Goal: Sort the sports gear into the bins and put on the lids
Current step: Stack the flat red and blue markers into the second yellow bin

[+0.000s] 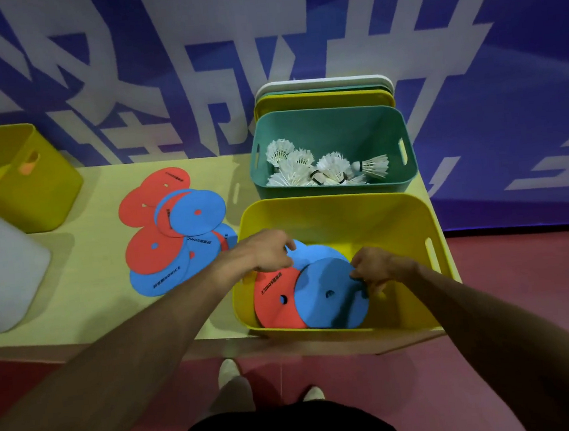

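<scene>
A yellow bin (410,211) stands at the table's front right and holds flat discs, a red one (271,302) and blue ones (328,297). Both hands reach into it. My left hand (269,251) pinches the edge of the rear blue disc (305,256). My right hand (379,267) grips the right edge of the front blue disc. Behind this bin, a teal bin (330,125) holds several white shuttlecocks (327,168). A loose pile of red and blue discs (174,228) lies on the table to the left.
Lids (324,95), white, teal and yellow, lean against the wall behind the teal bin. Another yellow bin (15,177) and a white bin (2,267) sit at the table's left end. The table's front edge (115,343) is close to me, with red floor and my shoes below.
</scene>
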Available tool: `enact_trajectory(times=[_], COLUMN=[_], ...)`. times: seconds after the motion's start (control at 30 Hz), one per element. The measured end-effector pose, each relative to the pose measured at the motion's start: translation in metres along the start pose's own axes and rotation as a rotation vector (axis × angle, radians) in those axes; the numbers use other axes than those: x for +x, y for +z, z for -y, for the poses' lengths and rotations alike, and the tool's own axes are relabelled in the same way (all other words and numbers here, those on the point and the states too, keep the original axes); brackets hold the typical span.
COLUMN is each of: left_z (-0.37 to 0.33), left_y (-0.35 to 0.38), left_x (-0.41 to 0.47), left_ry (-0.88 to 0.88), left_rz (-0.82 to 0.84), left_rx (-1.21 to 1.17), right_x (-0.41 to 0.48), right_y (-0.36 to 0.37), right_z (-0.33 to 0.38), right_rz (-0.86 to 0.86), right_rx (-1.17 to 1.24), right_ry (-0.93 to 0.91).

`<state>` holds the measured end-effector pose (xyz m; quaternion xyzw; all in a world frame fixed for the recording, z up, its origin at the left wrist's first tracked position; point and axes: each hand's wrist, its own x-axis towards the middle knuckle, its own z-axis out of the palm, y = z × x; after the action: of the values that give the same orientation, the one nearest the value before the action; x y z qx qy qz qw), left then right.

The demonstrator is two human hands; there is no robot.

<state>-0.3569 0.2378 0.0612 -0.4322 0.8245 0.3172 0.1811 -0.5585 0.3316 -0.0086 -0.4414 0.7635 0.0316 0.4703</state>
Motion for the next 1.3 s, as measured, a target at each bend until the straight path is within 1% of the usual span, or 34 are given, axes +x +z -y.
enact_trajectory(times=[0.07,0.13,0.23,0.3,0.43,0.6,0.7,0.8,0.93,1.03,1.2,1.3], left_z=[0.000,0.004,0.011,0.017,0.040,0.077,0.113,0.155,0.222,0.275,0.346,0.375], left_y=[-0.009,-0.014,-0.022,-0.030,-0.050,-0.071,-0.078,-0.080,-0.069,-0.055,-0.038,-0.030], left_x=[-0.001,-0.006,-0.010,-0.011,-0.013,-0.018,-0.019,-0.017,-0.012,-0.008,-0.001,0.008], left_ry=[0.063,0.108,0.167,0.199,0.173,0.156,0.115,0.029,-0.086,-0.206,-0.352,-0.433], left_rz=[-0.050,-0.098,-0.176,-0.254,-0.412,-0.515,-0.550,-0.583,-0.622,-0.599,-0.536,-0.502], left_rx=[-0.147,-0.297,-0.446,-0.547,-0.677,-0.768,-0.811,-0.849,-0.908,-0.937,-0.976,-0.958], right_x=[-0.001,-0.005,-0.016,-0.021,-0.033,-0.040,-0.035,-0.022,0.010,0.041,0.098,0.122], right_y=[-0.004,-0.008,-0.021,-0.030,-0.041,-0.045,-0.039,-0.026,0.000,0.025,0.065,0.079], right_z=[0.000,0.005,0.023,0.036,0.075,0.143,0.186,0.228,0.278,0.303,0.318,0.318], right_rz=[0.036,0.060,0.017,-0.018,-0.110,-0.233,-0.294,-0.325,-0.273,-0.221,-0.160,-0.198], right_rx=[-0.068,-0.104,-0.109,-0.025,0.174,0.313,0.370,0.399,0.431,0.407,0.470,0.495], right_ry=[0.050,0.059,-0.015,-0.083,-0.246,-0.448,-0.512,-0.537,-0.475,-0.397,-0.185,-0.070])
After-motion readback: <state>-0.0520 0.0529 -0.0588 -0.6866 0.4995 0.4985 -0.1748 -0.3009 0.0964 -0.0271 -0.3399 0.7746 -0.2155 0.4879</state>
